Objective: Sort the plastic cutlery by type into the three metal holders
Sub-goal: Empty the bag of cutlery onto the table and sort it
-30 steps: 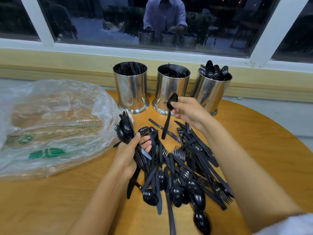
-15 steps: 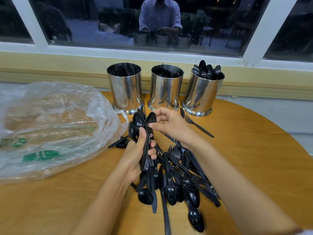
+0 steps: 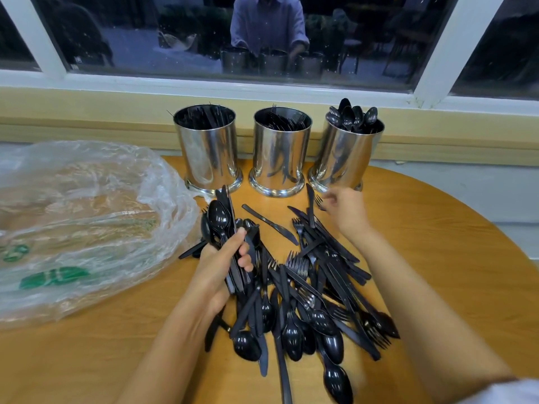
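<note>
I see the left hand [image 3: 217, 268] clamped around a bundle of spoons [image 3: 218, 218], thumb laid across the handles, the bowls standing up above the fist; the bundle sits at the far-left edge of the pile of cutlery [image 3: 306, 298], just in front of the left holder [image 3: 208, 153]. The right hand [image 3: 348, 212] is well apart from the left, low over the table [image 3: 443, 246] at the far-right edge of the pile, just in front of the right holder [image 3: 345, 158]; its fingers [image 3: 328, 196] are smeared with blur beside a fork [image 3: 318, 200], and I cannot tell whether they pinch it or hang loose.

The three metal holders stand in a row at the far edge of the table, below the window [image 3: 175, 33]; the left holder carries knives, the middle holder [image 3: 280, 153] carries forks with tines up, and the right holder carries spoons whose bowls poke above its rim. The pile is a tangle of black plastic spoons, forks and knives lying on the wood between the two forearms; a single knife [image 3: 271, 224] lies by itself between the pile and the middle holder. On my left a crumpled clear plastic bag [image 3: 87, 217] with green print covers that part of the table, its edge reaching near the base of the left holder.
</note>
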`<state>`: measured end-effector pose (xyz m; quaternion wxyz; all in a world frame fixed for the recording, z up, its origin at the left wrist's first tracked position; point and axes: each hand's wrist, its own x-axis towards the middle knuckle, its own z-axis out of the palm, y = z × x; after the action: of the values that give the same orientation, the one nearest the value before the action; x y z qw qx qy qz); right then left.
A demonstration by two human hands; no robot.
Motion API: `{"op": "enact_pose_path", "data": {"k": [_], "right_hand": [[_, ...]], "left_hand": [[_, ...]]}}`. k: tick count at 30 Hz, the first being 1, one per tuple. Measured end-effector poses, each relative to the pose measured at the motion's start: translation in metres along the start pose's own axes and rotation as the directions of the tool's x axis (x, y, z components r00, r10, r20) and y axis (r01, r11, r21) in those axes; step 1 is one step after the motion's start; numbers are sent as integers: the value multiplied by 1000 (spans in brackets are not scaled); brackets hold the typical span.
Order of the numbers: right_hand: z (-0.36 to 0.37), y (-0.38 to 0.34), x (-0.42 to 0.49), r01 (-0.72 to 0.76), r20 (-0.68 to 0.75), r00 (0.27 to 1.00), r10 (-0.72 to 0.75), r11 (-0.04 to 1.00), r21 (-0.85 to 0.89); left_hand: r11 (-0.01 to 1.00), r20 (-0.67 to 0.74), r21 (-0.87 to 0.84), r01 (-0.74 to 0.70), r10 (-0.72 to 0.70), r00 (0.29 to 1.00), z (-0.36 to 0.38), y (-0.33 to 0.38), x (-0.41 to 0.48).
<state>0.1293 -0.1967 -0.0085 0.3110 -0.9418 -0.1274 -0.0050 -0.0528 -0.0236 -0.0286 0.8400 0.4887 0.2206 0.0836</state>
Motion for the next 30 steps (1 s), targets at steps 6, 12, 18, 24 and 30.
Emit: {"op": "enact_pose_path", "data": {"k": [6,12,18,24,30], "right_hand": [[3,56,-4,-66,-25,998,63,806,-588],[-4,52,-12,-67,-60,997,46,905,-421],[-16,-25,-77,128,-48,992,-118,902,413],[17,-45,-112,169,-67,986,-156,866,471],[35,-40,-122,175,3,981,-195,883,436]], "left_hand": [[993,9,113,33,-34,999,8,-5,4],[998,-1,24,66,-66,998,21,-8,2],[996,-44,-64,58,-61,997,33,-11,-2],[999,-74,-46,7,-11,997,43,-16,-6],[1000,-100,3,25,-25,995,41,-14,-8]]}}
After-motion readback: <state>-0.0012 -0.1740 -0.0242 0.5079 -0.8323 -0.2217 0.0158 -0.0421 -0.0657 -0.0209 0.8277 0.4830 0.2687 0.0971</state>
